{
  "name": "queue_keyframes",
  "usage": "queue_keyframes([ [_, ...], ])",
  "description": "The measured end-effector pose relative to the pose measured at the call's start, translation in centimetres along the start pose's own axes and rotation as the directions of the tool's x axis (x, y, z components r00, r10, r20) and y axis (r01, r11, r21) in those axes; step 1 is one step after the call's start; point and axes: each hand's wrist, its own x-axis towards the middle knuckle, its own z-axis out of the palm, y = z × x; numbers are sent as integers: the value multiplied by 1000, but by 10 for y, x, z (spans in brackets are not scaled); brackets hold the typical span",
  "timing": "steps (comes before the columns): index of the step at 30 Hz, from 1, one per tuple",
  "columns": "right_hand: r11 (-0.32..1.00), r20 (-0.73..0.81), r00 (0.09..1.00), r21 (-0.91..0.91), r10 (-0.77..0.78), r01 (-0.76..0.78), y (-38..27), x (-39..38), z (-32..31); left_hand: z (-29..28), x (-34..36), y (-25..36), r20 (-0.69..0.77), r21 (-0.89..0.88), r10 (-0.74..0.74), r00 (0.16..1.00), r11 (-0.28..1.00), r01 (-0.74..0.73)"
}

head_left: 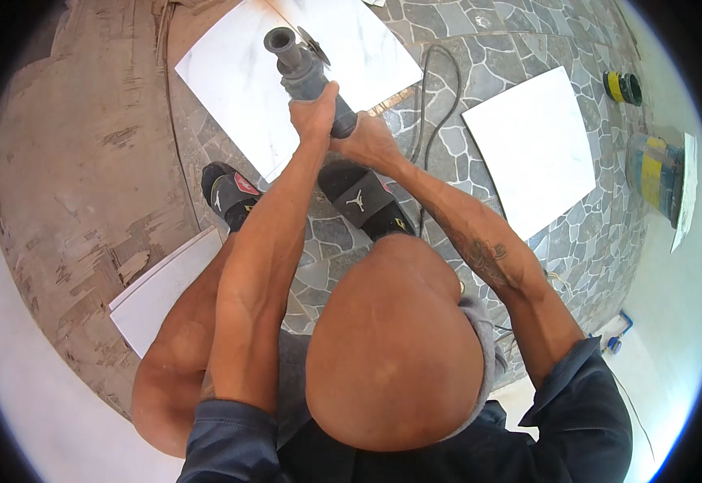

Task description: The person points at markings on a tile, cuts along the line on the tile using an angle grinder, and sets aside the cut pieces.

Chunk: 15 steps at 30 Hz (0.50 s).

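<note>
Grey angle grinder (306, 68), held up over a white marble-veined tile (286, 64) on the stone-patterned floor. Body tilted away, round end cap at the far top, thin disc jutting out on the right side near the head. Black cord looping off to the right. Tile lying flat, corner pointing toward the feet.

Single view: head-worn fisheye camera, facing steeply down from above the person's knees. Close range: forearms enter from the lower edge, the left hand (313, 113) and right hand (369, 142) sit upper centre. Straight edges of the white tile (238, 76) bend toward the dark circular rim. No second view to compare overlap.
</note>
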Motion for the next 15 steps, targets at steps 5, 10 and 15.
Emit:
queue_keyframes([
  [5, 1000, -8, 1000, -1, -3, 3, 1, -7, -2, 4, -1, -7, -35, 14, 25, 999, 1000, -25],
  [10, 1000, -3, 1000, 12, -19, 19, 2, -9, -1, 2, -3, -12, -37, 11, 65, 997, 998, -64],
  [15, 999, -3, 1000, 37, -26, 26, 10, -15, -4, 5, -15, -8, -22, 32, 22, 1000, 999, -21],
])
